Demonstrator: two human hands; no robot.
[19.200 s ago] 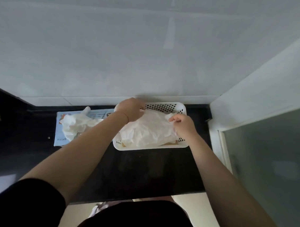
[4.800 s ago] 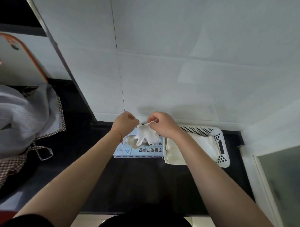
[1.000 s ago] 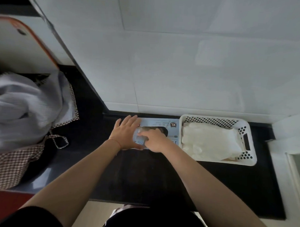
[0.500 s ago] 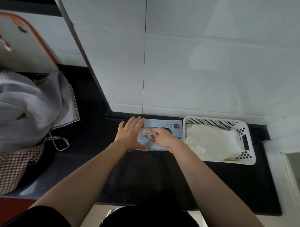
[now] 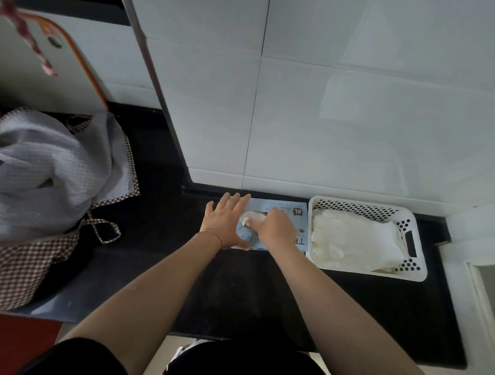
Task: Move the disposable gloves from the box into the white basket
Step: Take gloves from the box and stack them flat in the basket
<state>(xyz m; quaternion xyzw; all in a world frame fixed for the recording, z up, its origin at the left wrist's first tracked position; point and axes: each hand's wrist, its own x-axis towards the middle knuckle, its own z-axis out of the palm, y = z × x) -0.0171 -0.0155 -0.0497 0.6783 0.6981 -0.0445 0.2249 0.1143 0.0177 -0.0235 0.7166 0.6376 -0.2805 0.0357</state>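
Dim, flat light, cool and greyish. The white tiled wall [image 5: 355, 121] takes most of it, with a soft pale sheen on the upper right tiles (no hard glare). The black counter [image 5: 237, 293] swallows light and shows almost no detail, only a faint reflection at its near left edge. Both forearms look muted, shadowed underneath. Straight lines bow towards the corners: plain wide-angle distortion. The red-checked strap [image 5: 24, 31] at top left is smeared, and everything is slightly soft.
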